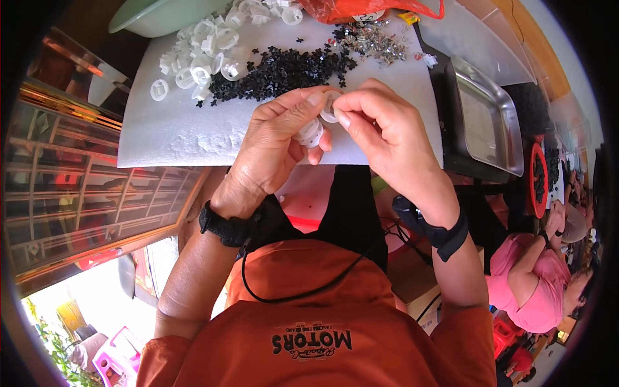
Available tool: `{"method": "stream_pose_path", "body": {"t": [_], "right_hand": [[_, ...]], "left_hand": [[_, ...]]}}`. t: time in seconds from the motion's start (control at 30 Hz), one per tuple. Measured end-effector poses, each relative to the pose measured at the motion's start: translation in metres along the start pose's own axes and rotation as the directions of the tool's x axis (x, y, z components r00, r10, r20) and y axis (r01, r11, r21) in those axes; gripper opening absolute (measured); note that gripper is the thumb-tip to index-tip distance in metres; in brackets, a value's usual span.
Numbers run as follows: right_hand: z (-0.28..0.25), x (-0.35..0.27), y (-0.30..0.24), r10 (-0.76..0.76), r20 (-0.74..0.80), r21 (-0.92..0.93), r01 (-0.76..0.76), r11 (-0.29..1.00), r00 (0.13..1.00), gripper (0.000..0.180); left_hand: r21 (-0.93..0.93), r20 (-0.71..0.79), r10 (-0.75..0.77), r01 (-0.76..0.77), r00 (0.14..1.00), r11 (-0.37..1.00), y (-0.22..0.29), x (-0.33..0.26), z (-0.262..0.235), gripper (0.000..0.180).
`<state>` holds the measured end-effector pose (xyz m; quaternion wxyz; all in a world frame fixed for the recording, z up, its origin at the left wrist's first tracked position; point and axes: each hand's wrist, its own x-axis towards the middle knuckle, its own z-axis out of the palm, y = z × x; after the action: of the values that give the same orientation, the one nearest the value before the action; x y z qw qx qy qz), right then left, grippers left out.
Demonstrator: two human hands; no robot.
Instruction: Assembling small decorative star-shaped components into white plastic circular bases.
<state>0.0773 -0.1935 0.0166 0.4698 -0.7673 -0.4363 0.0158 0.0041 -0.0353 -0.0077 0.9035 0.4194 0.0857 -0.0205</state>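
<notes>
Above the near edge of the foam-covered table (174,138), my left hand (274,135) is closed around white round plastic pieces. One white plastic disc (329,107) stands up between its thumb and forefinger, while another white piece (311,133) rests lower in the fingers. My right hand (396,132) meets the disc's right edge with thumb and forefinger pinched together. Whatever lies between those right fingertips is hidden or too small to name. Just beyond both hands spreads a pile of small black plastic parts (284,71).
Many white round plastic pieces (203,55) are heaped at the far left, near a pale green basin (145,16). Small metal parts (374,42) lie at the far right beside a red plastic bag (361,8). A metal tray (487,116) stands right of the table; a person in pink (529,277) sits beyond.
</notes>
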Motion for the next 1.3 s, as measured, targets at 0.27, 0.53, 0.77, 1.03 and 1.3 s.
{"method": "stream_pose_path", "body": {"t": [0.27,0.53,0.77,1.03,1.3], "right_hand": [[0.015,-0.019,0.002,-0.091,-0.124,-0.056,0.084,0.995,0.988,0.023],[0.019,-0.021,-0.002,-0.029,-0.201,0.083,0.047,0.995,0.979,0.015],[0.031,-0.016,-0.006,0.143,-0.185,0.270,-0.089,0.959,0.972,0.005],[0.034,-0.019,-0.012,0.276,-0.156,0.496,-0.166,0.852,0.949,0.001],[0.032,-0.021,-0.025,0.329,-0.090,0.533,-0.233,0.813,0.940,0.003]], "left_hand": [[0.002,0.017,0.042,-0.042,0.999,0.999,-0.004,-0.001,-0.003,0.028],[0.044,-0.012,0.104,-0.104,0.994,0.994,-0.009,-0.009,0.003,0.031],[0.202,-0.033,0.217,-0.206,0.976,0.957,-0.018,-0.012,0.008,0.031],[0.302,-0.074,0.304,-0.269,0.950,0.914,-0.021,-0.018,0.015,0.032],[0.517,-0.090,0.382,-0.284,0.920,0.807,-0.018,-0.030,0.017,0.028]]}}
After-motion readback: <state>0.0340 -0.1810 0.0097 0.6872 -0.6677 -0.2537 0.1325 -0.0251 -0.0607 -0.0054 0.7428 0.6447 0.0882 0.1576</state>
